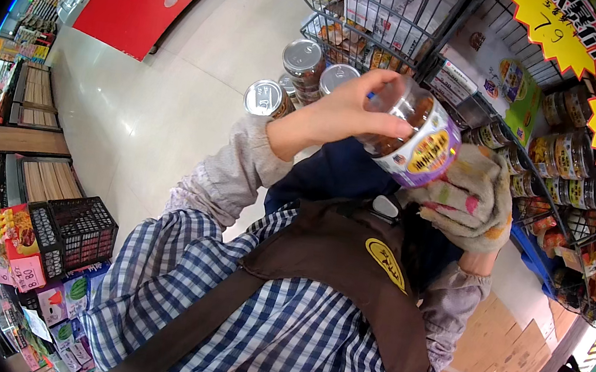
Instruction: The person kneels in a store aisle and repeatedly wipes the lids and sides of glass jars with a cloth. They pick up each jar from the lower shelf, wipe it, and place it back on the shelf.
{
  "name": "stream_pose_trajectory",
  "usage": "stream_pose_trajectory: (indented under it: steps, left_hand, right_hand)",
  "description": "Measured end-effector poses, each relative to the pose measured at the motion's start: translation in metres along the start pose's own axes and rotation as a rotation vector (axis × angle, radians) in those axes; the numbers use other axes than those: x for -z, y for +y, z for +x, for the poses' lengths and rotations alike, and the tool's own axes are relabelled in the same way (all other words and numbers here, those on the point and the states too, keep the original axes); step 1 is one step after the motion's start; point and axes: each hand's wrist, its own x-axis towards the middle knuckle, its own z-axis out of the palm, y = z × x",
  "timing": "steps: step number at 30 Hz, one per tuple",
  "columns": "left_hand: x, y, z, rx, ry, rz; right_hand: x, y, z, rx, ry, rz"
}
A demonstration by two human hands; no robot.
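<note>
My left hand [360, 107] grips a clear plastic food jar [421, 140] by its upper part, thumb on the near side. The jar is tilted, shows brown contents and bears a purple, white and yellow label. A multicoloured, worn cloth [469, 198] covers my right hand [474, 224] and lies against or very near the jar's lower end; the fingers beneath are hidden. Beyond my left forearm several similar jars with silver lids [267, 98] stand on the floor, some partly hidden by my left hand.
A wire basket rack [374, 17] with packets is ahead. At the right, wire shelving [536, 176] holds more jars under yellow price signs [565, 35]. A red display case [148, 0] stands at the upper left, a black plastic crate [83, 232] at the left. Flattened cardboard [496, 344] lies at the lower right.
</note>
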Motion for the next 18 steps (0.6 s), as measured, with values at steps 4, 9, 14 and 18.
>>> stream_pose_trajectory:
  steps: [4,9,14,18]
  left_hand:
    - [0.028,-0.005,-0.006,0.058,0.111,0.068]
    - [0.065,-0.044,-0.010,0.018,0.282,0.361]
    - [0.067,-0.083,-0.018,-0.058,0.419,0.869]
    - [0.069,-0.147,-0.013,0.071,0.421,0.992]
  right_hand:
    - [0.025,0.001,-0.006,-0.084,0.111,0.265]
    - [0.076,0.028,0.002,-0.076,0.282,0.365]
    - [0.079,0.047,0.000,-0.179,0.198,0.440]
    - [0.087,0.070,0.000,-0.252,0.217,0.482]
